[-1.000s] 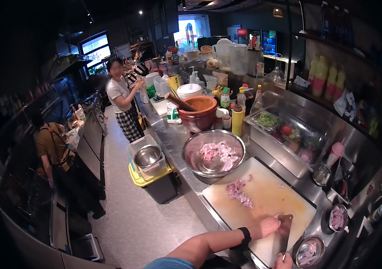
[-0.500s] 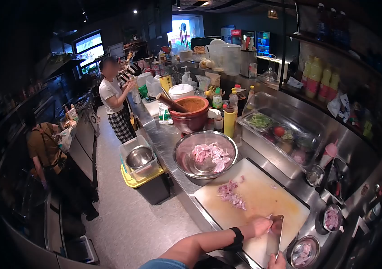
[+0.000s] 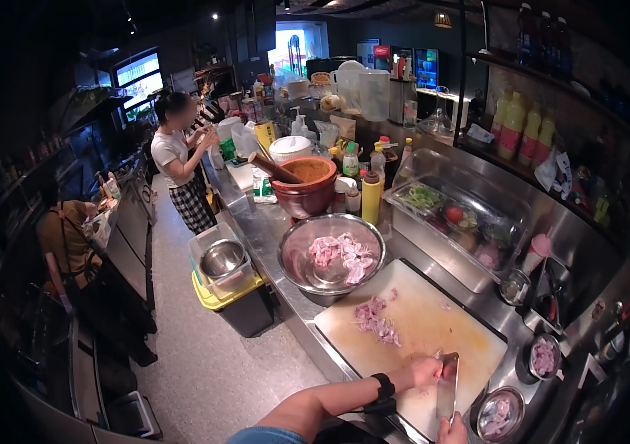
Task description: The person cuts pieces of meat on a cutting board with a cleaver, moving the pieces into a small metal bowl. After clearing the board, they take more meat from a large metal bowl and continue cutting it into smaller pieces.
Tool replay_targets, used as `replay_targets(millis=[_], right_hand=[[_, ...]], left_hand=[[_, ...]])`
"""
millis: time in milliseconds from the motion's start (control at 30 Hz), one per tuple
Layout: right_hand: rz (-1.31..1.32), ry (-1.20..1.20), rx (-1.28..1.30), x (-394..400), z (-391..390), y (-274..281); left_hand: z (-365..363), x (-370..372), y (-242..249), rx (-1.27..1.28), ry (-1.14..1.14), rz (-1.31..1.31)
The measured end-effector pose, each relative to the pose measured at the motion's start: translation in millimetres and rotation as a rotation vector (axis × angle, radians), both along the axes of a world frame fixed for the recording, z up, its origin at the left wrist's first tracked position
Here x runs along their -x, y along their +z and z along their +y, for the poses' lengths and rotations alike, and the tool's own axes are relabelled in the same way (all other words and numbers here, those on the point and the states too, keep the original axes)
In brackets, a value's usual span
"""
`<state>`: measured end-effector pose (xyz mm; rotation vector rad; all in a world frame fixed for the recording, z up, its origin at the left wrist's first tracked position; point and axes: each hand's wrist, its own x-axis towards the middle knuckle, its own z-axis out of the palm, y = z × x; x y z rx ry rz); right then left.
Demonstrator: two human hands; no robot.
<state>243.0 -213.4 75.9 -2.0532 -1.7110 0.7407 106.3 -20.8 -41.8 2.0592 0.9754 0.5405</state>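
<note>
My left hand (image 3: 424, 371) is closed low over the white cutting board (image 3: 470, 325), its fingertips pinching a small pale piece of meat against the board beside the blade. My right hand (image 3: 452, 431) grips the handle of a cleaver (image 3: 447, 388), whose blade points away from me. Farther up the board lies a pile of chopped pink meat (image 3: 376, 321). A large steel bowl (image 3: 292, 270) with raw pink meat (image 3: 341, 255) stands beyond the board. Two small metal bowls with meat, one (image 3: 500, 414) near my right hand and one (image 3: 544, 357) behind it, sit to the right.
A red mortar (image 3: 304, 194) with a wooden pestle and a yellow squeeze bottle (image 3: 371, 198) stand behind the large bowl. A clear-lidded vegetable tray (image 3: 440, 240) lies behind the board. Left are a yellow-rimmed bin (image 3: 244, 311) and two people (image 3: 182, 159), (image 3: 71, 237).
The view has shifted slightly, so the counter items appear a little farther left. The cleaver blade now looks more upright and edge-on beside my left hand, which stays at the same part of the board.
</note>
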Motion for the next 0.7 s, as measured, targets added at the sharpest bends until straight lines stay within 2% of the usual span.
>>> replay_targets(millis=[367,467,700], right_hand=[[-0.059,-0.008,0.039,2.2,-1.9,-11.7],[-0.132,0.163,-0.197,-12.2,-7.5,-38.6],[-0.117,0.147,-0.233,-3.9,-7.8,-25.4]], left_hand=[[-0.6,5.4,0.1,0.112,0.001,-0.068],[-3.1,6.9,4.4,0.07,0.011,-0.115],[-5.1,5.7,6.1,0.035,0.004,-0.084]])
